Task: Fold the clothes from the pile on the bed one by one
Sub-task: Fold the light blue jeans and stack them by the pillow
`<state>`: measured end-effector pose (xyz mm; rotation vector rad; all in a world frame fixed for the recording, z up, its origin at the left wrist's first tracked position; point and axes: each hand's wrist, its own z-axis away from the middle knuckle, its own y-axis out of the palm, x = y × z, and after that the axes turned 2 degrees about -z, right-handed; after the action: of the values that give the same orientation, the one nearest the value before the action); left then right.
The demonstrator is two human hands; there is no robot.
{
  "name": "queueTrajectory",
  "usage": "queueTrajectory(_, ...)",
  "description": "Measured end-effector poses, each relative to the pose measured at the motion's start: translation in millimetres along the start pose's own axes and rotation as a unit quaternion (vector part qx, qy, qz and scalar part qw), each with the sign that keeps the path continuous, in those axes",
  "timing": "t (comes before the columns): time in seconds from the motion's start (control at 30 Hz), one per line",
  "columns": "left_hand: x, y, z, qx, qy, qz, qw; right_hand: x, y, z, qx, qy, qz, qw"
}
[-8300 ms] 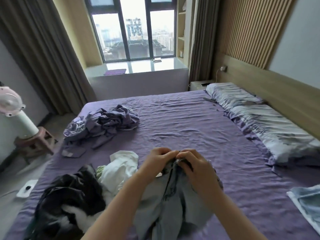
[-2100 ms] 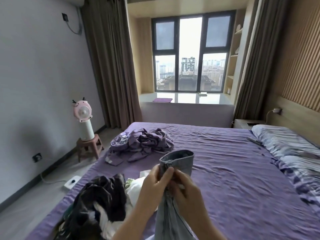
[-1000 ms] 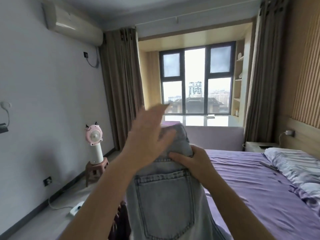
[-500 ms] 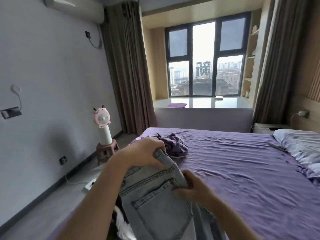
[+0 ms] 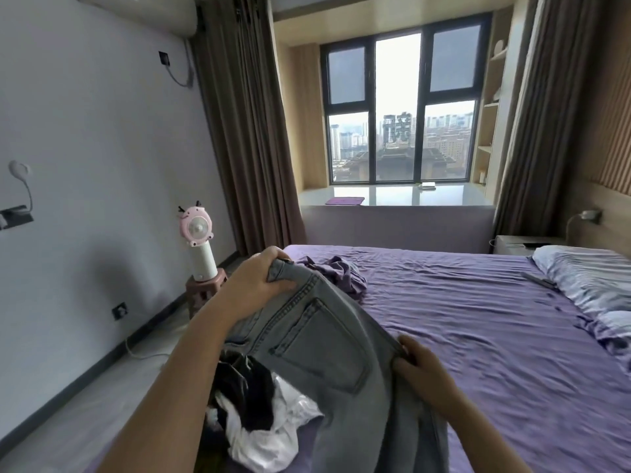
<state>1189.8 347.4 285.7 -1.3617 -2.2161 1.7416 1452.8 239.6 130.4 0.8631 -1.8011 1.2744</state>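
Observation:
Light blue jeans (image 5: 327,349) hang in front of me, back pocket facing up, above the purple bed (image 5: 478,336). My left hand (image 5: 257,285) grips the waistband at its far left corner. Lower and to the right, my right hand (image 5: 421,368) pinches the waistband's other edge. Under my left forearm lies the pile of black and white clothes (image 5: 259,404) at the bed's near left corner. A crumpled purple garment (image 5: 341,273) lies further back on the bed, just behind the jeans.
Pillows (image 5: 594,285) lie along the bed's right side by the wooden headboard. A pink fan (image 5: 198,244) stands on a small stool on the floor to the left. Curtains and a window seat (image 5: 396,199) stand behind the bed. A nightstand (image 5: 522,242) sits at the far right.
The jeans have been spread wider: my left hand stays on the far waistband corner while my right hand has slid right and down along the waistband. The view has tilted slightly.

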Motion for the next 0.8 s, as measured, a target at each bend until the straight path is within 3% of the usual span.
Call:
queueTrajectory(0.17,1.1,21.6,24.0,-0.046,-0.062,0.125,0.989,34.7,-27.6,5.1,-0.009,-0.014,0.005,1.000)
queueTrajectory(0.33,12.6,46.3,56.8,-0.026,-0.107,0.200,0.974,44.5,-55.1,27.0,0.006,-0.065,0.202,0.977)
queueTrajectory(0.47,29.6,72.6,76.3,0.049,-0.184,0.242,0.951,53.3,-70.3,31.6,0.069,-0.026,0.283,0.956)
queueTrajectory(0.6,47.7,107.4,90.5,0.113,-0.284,0.305,0.902,50.4,-65.1,19.9,0.148,0.004,0.368,0.918)
queueTrajectory(0.8,105.7,169.3,130.4,0.155,-0.453,0.249,0.842,-44.0,15.4,8.6,0.266,0.082,0.342,0.898)
